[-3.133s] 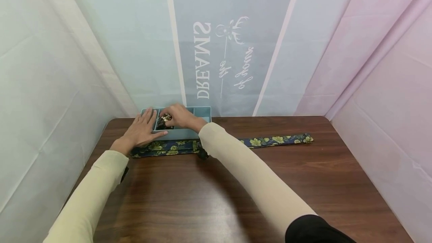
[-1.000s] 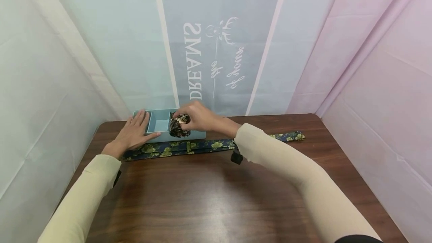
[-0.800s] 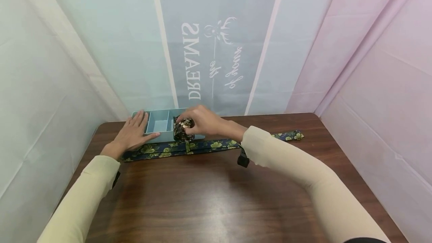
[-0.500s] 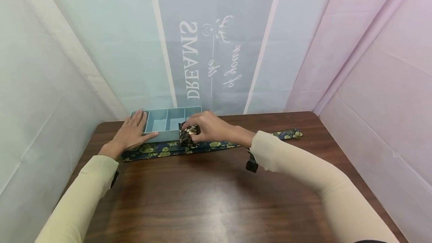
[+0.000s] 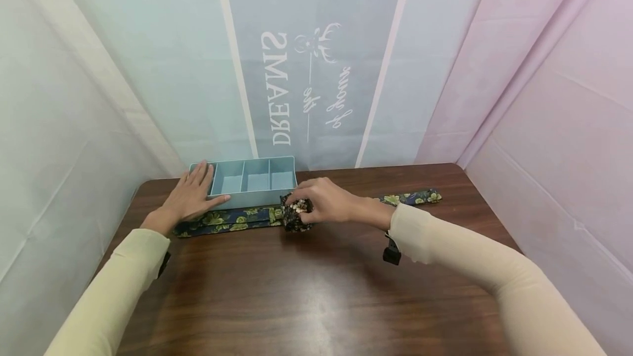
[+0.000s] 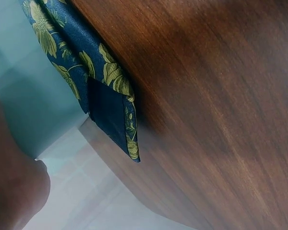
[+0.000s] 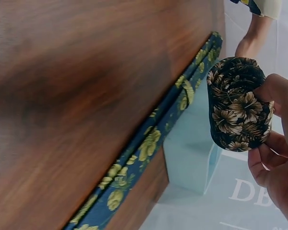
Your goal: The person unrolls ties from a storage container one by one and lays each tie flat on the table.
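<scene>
In the head view my right hand point(image 5: 328, 200) pinches a rolled-up necktie point(image 7: 237, 115), black with cream flowers, between thumb and fingers. It overlaps the blue necktie point(image 5: 242, 218) with yellow-green flowers, which lies lengthwise along the box's front. Behind it stands a light blue box point(image 5: 247, 199) with several compartments. My left hand point(image 5: 190, 194) rests on the box's left end, fingers straight over the leftmost compartment and thumb along the front wall. That hand covers most of the leftmost compartment. The blue necktie's wide end point(image 6: 113, 115) shows its folded tip in the left wrist view.
Brown wooden table point(image 5: 277, 295) spreads in front of the box, its back edge close to a printed fabric backdrop point(image 5: 316, 70). Fabric walls rise at left and right. The blue necktie's narrow end point(image 5: 415, 198) reaches toward the table's right side.
My right hand has lifted the rolled necktie out of a box compartment and carried it right and toward me, past the front wall. My left hand keeps its place on the box.
</scene>
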A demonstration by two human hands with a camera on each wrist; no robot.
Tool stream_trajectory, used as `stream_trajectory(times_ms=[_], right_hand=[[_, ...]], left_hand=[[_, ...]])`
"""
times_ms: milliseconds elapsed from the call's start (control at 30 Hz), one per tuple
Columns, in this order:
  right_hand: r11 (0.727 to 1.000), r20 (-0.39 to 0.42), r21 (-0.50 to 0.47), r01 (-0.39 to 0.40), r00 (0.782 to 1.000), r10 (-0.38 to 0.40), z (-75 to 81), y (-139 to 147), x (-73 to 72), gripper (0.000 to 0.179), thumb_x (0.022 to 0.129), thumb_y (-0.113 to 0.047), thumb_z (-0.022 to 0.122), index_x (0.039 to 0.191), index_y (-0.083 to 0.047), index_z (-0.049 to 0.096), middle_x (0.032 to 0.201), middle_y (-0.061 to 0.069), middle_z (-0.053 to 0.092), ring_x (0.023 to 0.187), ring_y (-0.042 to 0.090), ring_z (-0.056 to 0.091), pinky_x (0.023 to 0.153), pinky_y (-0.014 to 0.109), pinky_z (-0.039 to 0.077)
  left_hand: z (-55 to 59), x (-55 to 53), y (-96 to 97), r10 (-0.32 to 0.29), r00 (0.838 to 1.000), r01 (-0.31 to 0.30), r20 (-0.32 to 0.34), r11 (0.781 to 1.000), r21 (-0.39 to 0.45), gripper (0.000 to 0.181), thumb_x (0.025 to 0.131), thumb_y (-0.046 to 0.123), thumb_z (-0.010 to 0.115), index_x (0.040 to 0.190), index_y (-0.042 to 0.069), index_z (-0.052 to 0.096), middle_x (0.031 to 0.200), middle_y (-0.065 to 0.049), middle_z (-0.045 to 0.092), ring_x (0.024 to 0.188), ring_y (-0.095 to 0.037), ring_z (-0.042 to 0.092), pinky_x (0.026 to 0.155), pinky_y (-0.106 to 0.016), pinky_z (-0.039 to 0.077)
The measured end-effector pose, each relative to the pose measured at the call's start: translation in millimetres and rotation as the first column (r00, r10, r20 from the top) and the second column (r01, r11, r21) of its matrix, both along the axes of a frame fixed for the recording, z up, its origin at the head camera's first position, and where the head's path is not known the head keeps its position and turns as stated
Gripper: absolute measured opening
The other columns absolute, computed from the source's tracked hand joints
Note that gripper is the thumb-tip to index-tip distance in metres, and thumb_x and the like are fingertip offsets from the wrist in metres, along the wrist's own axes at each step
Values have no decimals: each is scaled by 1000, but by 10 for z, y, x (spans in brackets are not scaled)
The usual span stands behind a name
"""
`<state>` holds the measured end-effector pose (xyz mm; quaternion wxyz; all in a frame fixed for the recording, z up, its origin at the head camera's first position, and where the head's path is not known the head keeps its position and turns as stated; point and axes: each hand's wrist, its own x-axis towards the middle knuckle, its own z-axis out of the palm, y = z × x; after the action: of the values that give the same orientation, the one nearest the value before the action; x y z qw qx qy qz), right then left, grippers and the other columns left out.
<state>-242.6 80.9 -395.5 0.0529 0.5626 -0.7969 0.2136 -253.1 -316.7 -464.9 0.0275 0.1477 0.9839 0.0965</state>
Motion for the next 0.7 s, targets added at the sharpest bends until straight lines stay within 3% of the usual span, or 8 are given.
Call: stream_trajectory(times_ms=[300, 500, 700], right_hand=[[999, 48, 42, 27, 998, -29, -62, 326, 116, 33, 87, -7, 72, 119, -9, 80, 117, 11, 77, 55, -3, 36, 55, 18, 32], [996, 60, 66, 56, 996, -60, -129, 545, 169, 33, 87, -7, 74, 120, -10, 79, 118, 13, 76, 54, -5, 35, 55, 17, 36], [995, 63, 73, 69, 995, -74, -192, 719, 201, 33, 87, -6, 76, 119, -10, 79, 117, 13, 76, 55, -6, 39, 56, 17, 41]], left_hand=[[-9, -28, 17, 8, 1000, -8, 6, 1000, -5, 111, 102, 70, 50, 167, -7, 3, 173, -31, -5, 161, -49, 0, 127, -69, -1], [-15, -30, -24, 0, 1000, 0, 1, 1000, 0, 111, 102, 69, 50, 166, -7, 2, 174, -30, -5, 161, -49, 1, 127, -69, -1], [-21, 10, -36, -24, 998, 27, -52, 999, 44, 107, 103, 66, 54, 168, -5, 7, 175, -28, 1, 162, -47, 5, 127, -70, 3]])
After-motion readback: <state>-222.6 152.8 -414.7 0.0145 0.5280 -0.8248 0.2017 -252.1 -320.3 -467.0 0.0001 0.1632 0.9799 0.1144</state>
